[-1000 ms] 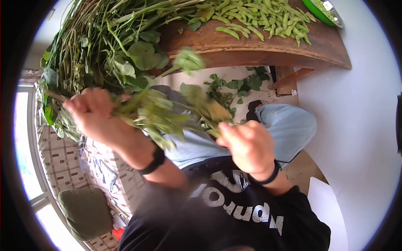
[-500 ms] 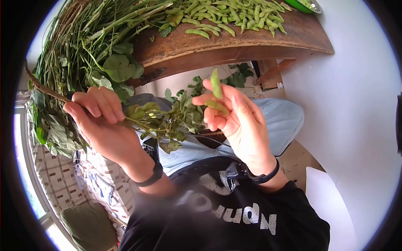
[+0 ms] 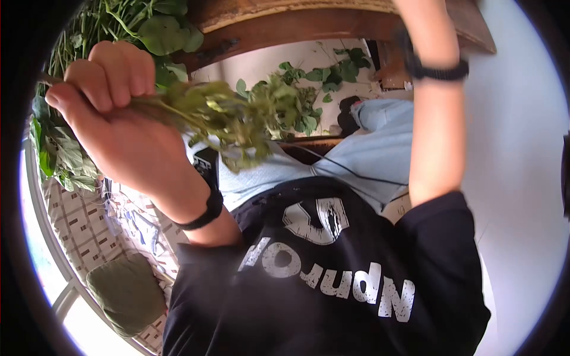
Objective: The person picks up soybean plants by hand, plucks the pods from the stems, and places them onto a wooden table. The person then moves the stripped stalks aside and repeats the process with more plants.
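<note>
Wooden table, white wall, bright window, green cushion on checked cloth.

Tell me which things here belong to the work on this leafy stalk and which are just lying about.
Job: left hand gripping the leafy stalk; heap of stalks on the wooden table.
Lying about: loose leaves on the floor; green cushion; checked cloth.

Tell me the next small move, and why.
Probably bring the right arm down to the leafy stalk: the left hand holds it in a closed grip, while the right hand is out of view, up by the table.
</note>
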The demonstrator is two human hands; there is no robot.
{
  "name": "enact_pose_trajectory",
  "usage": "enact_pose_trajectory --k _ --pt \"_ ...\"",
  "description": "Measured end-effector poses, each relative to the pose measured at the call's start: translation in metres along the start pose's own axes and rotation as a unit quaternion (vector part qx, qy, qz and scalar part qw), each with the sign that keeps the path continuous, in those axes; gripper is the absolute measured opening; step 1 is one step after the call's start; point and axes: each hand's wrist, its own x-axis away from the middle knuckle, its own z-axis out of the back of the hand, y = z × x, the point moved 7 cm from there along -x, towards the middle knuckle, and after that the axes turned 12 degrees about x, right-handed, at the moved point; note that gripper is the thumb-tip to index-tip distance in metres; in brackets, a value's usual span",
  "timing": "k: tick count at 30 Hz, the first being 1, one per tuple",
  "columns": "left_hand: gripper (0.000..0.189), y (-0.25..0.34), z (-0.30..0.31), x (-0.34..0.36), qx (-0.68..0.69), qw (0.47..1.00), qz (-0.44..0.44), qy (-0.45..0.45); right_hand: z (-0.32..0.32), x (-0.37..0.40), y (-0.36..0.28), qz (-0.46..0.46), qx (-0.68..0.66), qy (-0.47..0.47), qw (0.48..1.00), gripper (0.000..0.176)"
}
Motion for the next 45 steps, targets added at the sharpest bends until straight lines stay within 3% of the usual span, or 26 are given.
enact_pose_trajectory --k 2,4,7,8,12,14,16,17,20,23,27,29,30,36,39,41,43,44,45 --pt "0.045 -0.003 0.001 0.002 0.022 1.000 0.010 -0.014 0.003 0.041 -0.021 -0.066 -0.124 -0.068 0.988 0.029" --pt "0.045 -0.010 -0.004 0.005 0.109 0.993 0.021 -0.028 0.003 0.085 -0.049 -0.128 -0.283 -0.140 0.940 0.029" --pt "0.045 -0.014 -0.004 0.006 0.150 0.987 0.028 -0.060 0.007 0.113 -0.087 -0.072 -0.383 -0.170 0.905 0.054" --pt "0.045 -0.014 -0.006 0.006 0.183 0.980 0.023 -0.072 0.007 0.120 -0.094 -0.052 -0.375 -0.210 0.901 0.051" --pt "0.044 -0.014 -0.006 0.006 0.197 0.978 0.008 -0.066 0.004 0.129 -0.112 -0.095 -0.384 -0.201 0.896 0.038" --pt "0.043 -0.017 -0.011 0.006 0.230 0.969 0.004 -0.087 -0.004 0.135 -0.111 -0.162 -0.412 -0.226 0.868 0.029" --pt "0.042 -0.020 -0.007 0.012 -0.011 0.998 -0.011 0.058 -0.002 0.133 -0.109 -0.162 -0.407 -0.195 0.877 0.024" --pt "0.041 -0.020 -0.009 0.011 -0.138 0.989 -0.033 0.042 0.001 0.132 -0.108 -0.159 -0.400 -0.184 0.884 0.024" --pt "0.040 -0.024 -0.001 0.020 -0.205 0.970 -0.040 0.122 0.004 0.133 -0.108 -0.170 -0.408 -0.169 0.881 0.021" --pt "0.044 -0.023 -0.002 0.017 -0.175 0.978 -0.026 0.113 -0.007 0.142 -0.106 -0.287 -0.514 -0.228 0.775 0.019" --pt "0.052 -0.017 0.000 0.017 -0.129 0.985 -0.014 0.110 -0.002 0.141 -0.107 -0.218 -0.444 -0.256 0.830 0.018" --pt "0.053 -0.013 0.011 0.014 -0.139 0.981 -0.022 0.135 0.016 0.133 -0.120 -0.106 -0.358 -0.189 0.908 0.023" --pt "0.053 -0.011 0.017 0.014 -0.148 0.976 -0.027 0.159 0.021 0.132 -0.125 -0.091 -0.338 -0.160 0.923 0.024" --pt "0.053 -0.019 0.019 0.021 -0.089 0.976 -0.024 0.197 0.041 0.135 -0.124 -0.077 -0.242 -0.130 0.958 0.026" --pt "0.053 -0.019 0.017 0.022 -0.063 0.982 -0.034 0.174 0.053 0.125 -0.128 -0.019 -0.209 -0.113 0.971 0.025" --pt "0.052 -0.016 0.034 0.025 -0.069 0.971 -0.055 0.221 0.061 0.121 -0.125 -0.039 -0.175 -0.147 0.973 0.023" --pt "0.051 0.010 0.084 0.014 -0.141 0.945 -0.083 0.284 0.083 0.125 -0.093 -0.160 -0.097 -0.128 0.974 0.021" --pt "0.051 0.027 0.108 0.010 -0.194 0.925 -0.111 0.306 0.097 0.136 -0.069 -0.266 -0.054 -0.078 0.959 0.020" --pt "0.050 0.026 0.091 0.008 -0.156 0.933 -0.109 0.305 0.109 0.134 -0.061 -0.242 -0.058 -0.045 0.967 0.020"
